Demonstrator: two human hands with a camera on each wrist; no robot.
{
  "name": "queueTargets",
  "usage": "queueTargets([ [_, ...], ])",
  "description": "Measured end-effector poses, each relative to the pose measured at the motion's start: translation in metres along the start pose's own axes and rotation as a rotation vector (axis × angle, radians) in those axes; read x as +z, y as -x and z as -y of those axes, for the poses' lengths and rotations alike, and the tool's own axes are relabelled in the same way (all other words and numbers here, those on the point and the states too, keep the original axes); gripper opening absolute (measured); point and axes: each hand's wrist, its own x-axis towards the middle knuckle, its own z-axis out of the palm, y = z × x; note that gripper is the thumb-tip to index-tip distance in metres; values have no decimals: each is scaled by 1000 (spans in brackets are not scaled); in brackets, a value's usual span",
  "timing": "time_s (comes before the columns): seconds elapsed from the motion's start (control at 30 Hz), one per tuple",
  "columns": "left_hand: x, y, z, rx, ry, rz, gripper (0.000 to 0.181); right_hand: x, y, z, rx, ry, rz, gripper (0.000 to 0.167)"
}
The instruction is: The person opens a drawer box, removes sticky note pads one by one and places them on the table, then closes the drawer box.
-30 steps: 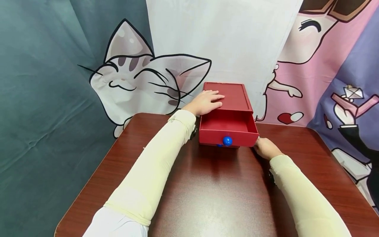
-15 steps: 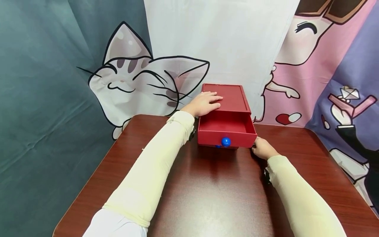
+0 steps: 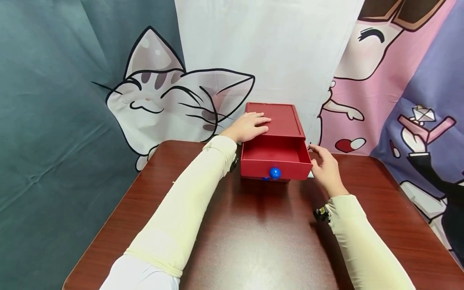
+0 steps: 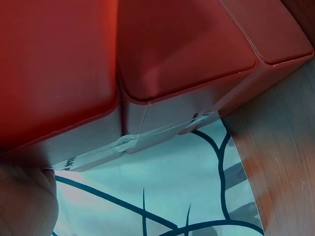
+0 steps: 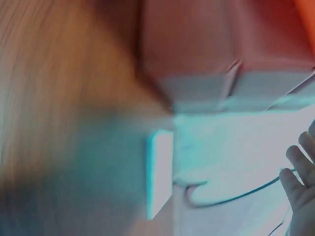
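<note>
A red drawer box [image 3: 275, 114] stands at the back of the table, its upper drawer [image 3: 273, 168] pulled out toward me by a blue round knob [image 3: 275, 173]. No object shows in the visible part of that drawer. My left hand [image 3: 248, 127] rests flat on the left side of the box's top, fingers spread. To the right of the pulled-out drawer, my right hand [image 3: 327, 169] is raised with loose fingers and nothing in it. A small white block-like thing [image 5: 160, 172] stands on the table beside the box, blurred in the right wrist view; its kind is unclear.
Below the upper drawer, another blue knob [image 3: 266, 179] partly shows. The dark brown table [image 3: 261, 233] extends toward me. A printed cloth [image 3: 275, 52] with cartoon figures hangs right behind the box.
My right hand has risen from low beside the box, its fingers loosening and spreading. The white thing now shows below it. My left hand stays on the box's top.
</note>
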Motion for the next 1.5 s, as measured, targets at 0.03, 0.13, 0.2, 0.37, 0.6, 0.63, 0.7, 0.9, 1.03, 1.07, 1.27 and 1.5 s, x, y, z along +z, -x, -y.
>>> queueTargets([
  [0.03,0,0,0,2,0,1,51,-1,1,8,6,-23,-66,46],
  [0.13,1,-1,-1,1,1,5,51,-4,3,32,4,-88,-260,39],
  [0.2,2,-1,-1,3,-3,4,51,-7,6,52,-23,-136,-379,33],
  [0.37,2,-2,-3,6,-9,7,51,-21,18,113,-177,-221,-570,19],
  [0.6,3,-1,-3,6,-10,8,51,-8,29,132,-546,-134,-613,31],
  [0.63,4,-1,-3,5,-11,6,51,-5,30,133,-597,-104,-602,30],
  [0.7,4,-1,-3,4,-10,2,51,1,33,133,-687,-41,-559,27],
  [0.9,6,0,-3,2,6,1,51,17,42,130,-776,59,-370,24],
  [1.03,7,2,-1,-10,13,-6,51,24,43,126,-778,83,-297,22],
  [1.07,6,2,-1,-12,13,-6,51,25,43,126,-776,85,-288,22],
  [1.27,1,2,-3,6,18,0,51,29,42,123,-726,85,-281,23],
  [1.5,-4,3,-2,-10,28,22,51,34,37,124,-716,64,-287,21],
])
